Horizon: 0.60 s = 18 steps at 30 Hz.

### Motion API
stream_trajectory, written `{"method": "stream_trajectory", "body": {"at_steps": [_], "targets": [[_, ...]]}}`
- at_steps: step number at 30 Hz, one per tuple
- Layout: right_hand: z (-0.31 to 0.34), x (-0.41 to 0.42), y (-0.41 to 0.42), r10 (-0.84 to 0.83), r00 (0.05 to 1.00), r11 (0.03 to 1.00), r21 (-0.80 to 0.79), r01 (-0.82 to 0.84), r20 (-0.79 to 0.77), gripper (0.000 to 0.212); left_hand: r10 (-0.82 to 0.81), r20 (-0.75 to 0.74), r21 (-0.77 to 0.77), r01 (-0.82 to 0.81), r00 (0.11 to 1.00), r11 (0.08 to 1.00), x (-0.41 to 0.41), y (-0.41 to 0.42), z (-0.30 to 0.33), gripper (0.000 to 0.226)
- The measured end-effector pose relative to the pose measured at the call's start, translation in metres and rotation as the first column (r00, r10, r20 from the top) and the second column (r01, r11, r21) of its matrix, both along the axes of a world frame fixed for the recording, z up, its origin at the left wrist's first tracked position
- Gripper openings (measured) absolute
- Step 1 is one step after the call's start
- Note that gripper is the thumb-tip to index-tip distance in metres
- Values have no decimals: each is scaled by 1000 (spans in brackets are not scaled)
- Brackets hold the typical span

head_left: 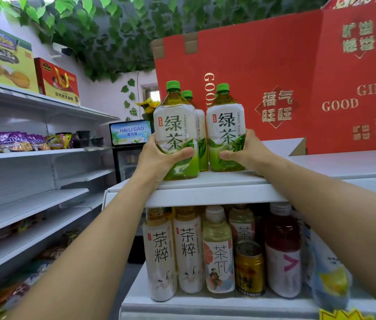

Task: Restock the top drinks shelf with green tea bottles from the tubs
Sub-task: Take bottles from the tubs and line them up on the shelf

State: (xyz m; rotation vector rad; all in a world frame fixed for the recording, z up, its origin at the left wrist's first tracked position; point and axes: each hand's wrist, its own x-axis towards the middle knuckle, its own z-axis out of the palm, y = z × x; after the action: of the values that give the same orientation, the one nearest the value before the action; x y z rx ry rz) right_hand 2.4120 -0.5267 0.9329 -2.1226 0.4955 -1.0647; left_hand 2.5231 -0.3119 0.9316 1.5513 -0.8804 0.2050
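While both arms reach up, head view: left hand point(159, 155) wrapped round lower body of left bottle point(176, 132), thumb across front, fingers hidden behind. Right hand point(248, 151) likewise wrapped round right bottle point(226, 130), thumb in front at label base. Both bottles upright, long axis vertical, caps up, bases on or just touching front edge of top shelf point(217, 190); left base overhangs the lip slightly, cannot tell if fully set down. Third bottle point(194, 116) stands behind, between the two, untouched. Count: three green tea bottles, two held, one already placed. Free shelf depth lies straight back from the fingers, toward red boxes point(274, 77) behind. Likely next: push both back beside third, then release. Neither hand nearer; level. Tubs not in view. Lower shelf point(205, 303): mixed drinks, one can point(250, 269).
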Motion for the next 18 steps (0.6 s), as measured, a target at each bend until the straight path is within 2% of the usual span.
{"method": "stream_trajectory", "body": {"at_steps": [3, 6, 8, 11, 15, 18], "targets": [[2, -10, 12, -42, 999, 998, -37, 41, -7, 84, 53, 23, 39, -54, 998, 998, -6, -3, -1, 94], [1, -33, 30, -102, 994, 987, -131, 97, -28, 82, 158, 96, 96, -167, 983, 981, -15, -3, -3, 97], [-5, -53, 46, -131, 991, 964, -236, 118, -39, 72, 203, 113, 109, -215, 973, 971, -28, 3, -11, 98], [-26, -87, 64, -113, 993, 930, -350, 116, 28, 59, 246, 128, 73, -257, 961, 964, -61, 19, -30, 90], [-67, -152, 80, -130, 983, 860, -478, 176, 128, 49, 183, 201, -35, -180, 962, 983, -132, 31, -67, 63], [-105, -214, 82, -172, 976, 819, -532, 215, 131, 45, 139, 274, -107, -114, 952, 988, -193, 28, -104, 42]]}}
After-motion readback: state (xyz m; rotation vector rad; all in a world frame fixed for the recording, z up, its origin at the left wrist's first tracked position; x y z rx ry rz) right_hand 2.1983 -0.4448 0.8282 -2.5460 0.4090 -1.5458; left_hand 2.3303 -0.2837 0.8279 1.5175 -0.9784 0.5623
